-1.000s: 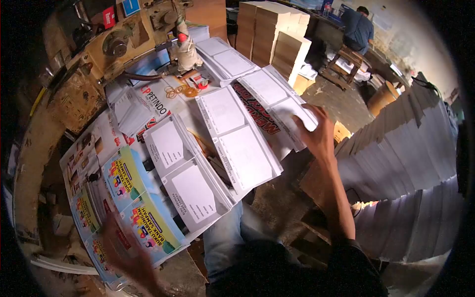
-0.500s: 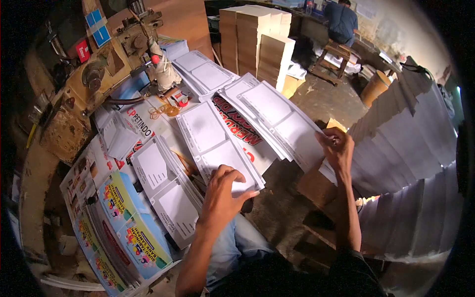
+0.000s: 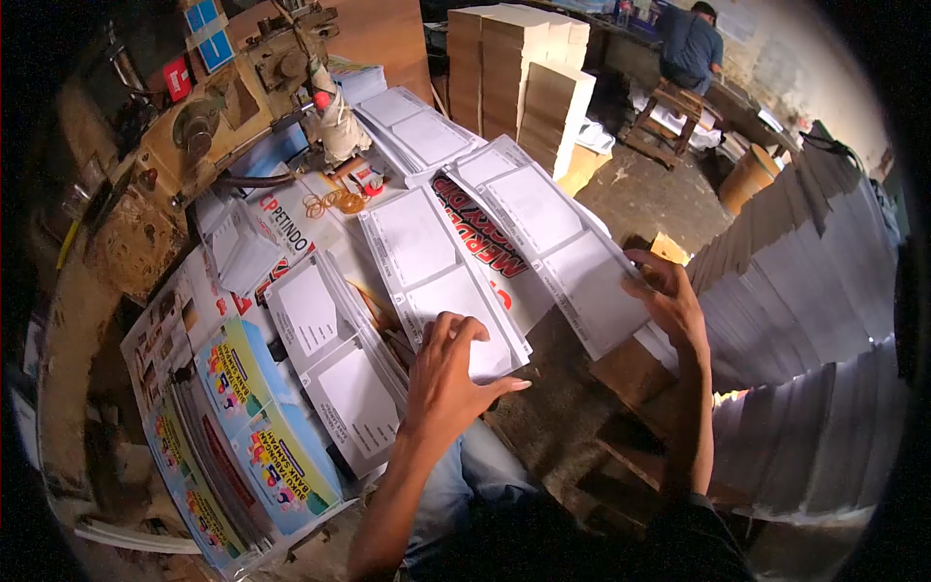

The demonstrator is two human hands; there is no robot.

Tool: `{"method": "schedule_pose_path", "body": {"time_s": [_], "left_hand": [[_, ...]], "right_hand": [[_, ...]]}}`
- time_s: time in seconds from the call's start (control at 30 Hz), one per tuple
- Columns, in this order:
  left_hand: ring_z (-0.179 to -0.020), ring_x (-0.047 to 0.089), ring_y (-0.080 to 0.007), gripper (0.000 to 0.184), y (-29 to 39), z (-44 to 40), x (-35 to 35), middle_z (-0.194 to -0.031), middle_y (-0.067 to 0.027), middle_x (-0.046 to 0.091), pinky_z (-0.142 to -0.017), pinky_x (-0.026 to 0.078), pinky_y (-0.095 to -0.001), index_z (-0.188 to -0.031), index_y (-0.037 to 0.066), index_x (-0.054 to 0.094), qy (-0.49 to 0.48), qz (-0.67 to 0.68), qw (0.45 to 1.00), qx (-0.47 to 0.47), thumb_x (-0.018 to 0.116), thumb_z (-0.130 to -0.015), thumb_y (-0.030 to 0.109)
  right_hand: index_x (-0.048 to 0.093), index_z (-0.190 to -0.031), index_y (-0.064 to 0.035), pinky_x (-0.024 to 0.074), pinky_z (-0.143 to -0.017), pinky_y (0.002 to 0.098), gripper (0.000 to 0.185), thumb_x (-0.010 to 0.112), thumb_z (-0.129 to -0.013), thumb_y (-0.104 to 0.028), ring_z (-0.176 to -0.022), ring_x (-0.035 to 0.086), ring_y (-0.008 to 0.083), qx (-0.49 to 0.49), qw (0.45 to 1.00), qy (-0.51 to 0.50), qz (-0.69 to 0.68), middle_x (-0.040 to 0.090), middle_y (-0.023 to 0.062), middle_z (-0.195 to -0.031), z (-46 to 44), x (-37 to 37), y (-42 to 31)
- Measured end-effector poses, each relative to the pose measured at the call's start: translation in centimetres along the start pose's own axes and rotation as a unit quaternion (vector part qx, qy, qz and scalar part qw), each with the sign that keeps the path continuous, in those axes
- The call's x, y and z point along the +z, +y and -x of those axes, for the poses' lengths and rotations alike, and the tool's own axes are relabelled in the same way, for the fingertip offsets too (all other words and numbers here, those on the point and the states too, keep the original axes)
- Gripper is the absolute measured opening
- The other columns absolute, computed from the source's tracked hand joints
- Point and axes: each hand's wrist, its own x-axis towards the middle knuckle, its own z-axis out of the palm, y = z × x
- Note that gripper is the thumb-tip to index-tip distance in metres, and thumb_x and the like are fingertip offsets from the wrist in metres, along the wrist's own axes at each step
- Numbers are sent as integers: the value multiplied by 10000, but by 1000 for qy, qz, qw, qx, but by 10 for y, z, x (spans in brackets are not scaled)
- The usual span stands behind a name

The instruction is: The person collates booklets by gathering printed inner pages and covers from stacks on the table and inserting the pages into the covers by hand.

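Note:
My right hand (image 3: 667, 299) pinches the lower right corner of a printed sheet (image 3: 587, 281), which sticks out over the table's edge from the right stack. My left hand (image 3: 449, 373) is at the near end of the middle stack of printed sheets (image 3: 417, 233), its thumb and fingers apart; whether the fingertips touch the paper is unclear. Left of it lies another stack of sheets (image 3: 354, 398), partly behind my left wrist. Colourful blue and yellow covers (image 3: 281, 461) lie further left.
A machine (image 3: 199, 136) rises at the back left, near rubber bands (image 3: 335, 201). Another sheet stack (image 3: 417, 126) lies behind. Tall paper piles (image 3: 795, 281) stand at the right, paper blocks (image 3: 519, 68) at the back. A person (image 3: 690, 48) sits far off.
My left hand has come from the covers to the middle stack. My right hand has moved down and right, drawing a sheet's corner outward from the right stack.

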Motion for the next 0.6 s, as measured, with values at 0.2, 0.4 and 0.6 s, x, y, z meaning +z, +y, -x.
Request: {"method": "schedule_pose_path", "body": {"time_s": [0.2, 0.4, 0.6], "left_hand": [[-948, 602, -333, 337, -13, -5, -4, -1014, -126, 583, -828, 483, -425, -922, 4, 589, -55, 76, 995, -15, 819, -757, 187], [-972, 648, -331, 83, 1, 15, 3, -1060, -145, 661, -856, 497, -381, -963, -19, 595, 37, 144, 989, -5, 612, -921, 50], [-737, 619, -130, 80, 6, 38, 2, -979, -128, 725, -686, 505, -290, -998, 14, 589, 216, 213, 953, -15, 621, -939, 56]], "right_hand": [[588, -1314, -42, 459, -934, 333, 710, 855, -739, -364, -1077, 605, 228, 75, 996, 39, 27, 649, 149, -1179, -3, 13, 3], [519, -1383, -34, 464, -904, 315, 631, 772, -843, -237, -1034, 604, 188, 53, 996, 32, -69, 639, 138, -1172, -5, 25, -8], [450, -1430, -25, 420, -1042, 340, 601, 708, -917, -202, -1212, 551, 228, 10, 988, -50, -146, 564, 162, -1355, -4, 63, -20]]}}
